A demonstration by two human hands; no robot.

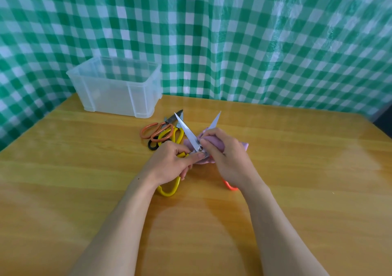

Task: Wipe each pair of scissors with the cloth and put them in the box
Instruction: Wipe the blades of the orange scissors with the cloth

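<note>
Grip, left hand: fingers curled round the yellow handle of the open scissors; thumb pressed flat beside the pivot screw.
Grip, right hand: fingers and thumb pinch the pink cloth folded over the base of the right-side blade.
Open scissors: held just above the counter, blades spread in a V with tips pointing away from the person.
Step in hand: wiping, judged from the cloth wrapped on one blade; the left-side blade is bare.
Next move: draw the cloth from pivot toward tip, treat the bare blade likewise, close the blades, then carry the pair to the far-left box. Keep fingers behind the edges.
Waiting pile: orange-, yellow- and black-handled scissors lie overlapped just beyond the hands, not yet boxed.
Clear plastic box: stands at the far-left counter edge against the green checked sheet.
Hidden, near: an orange loop shows under the right wrist; cannot tell whether it belongs to the held pair.
Hidden, middle: the number of pairs in the pile is unclear.
Hidden, far: box contents are hard to make out through the cloudy wall.
</note>
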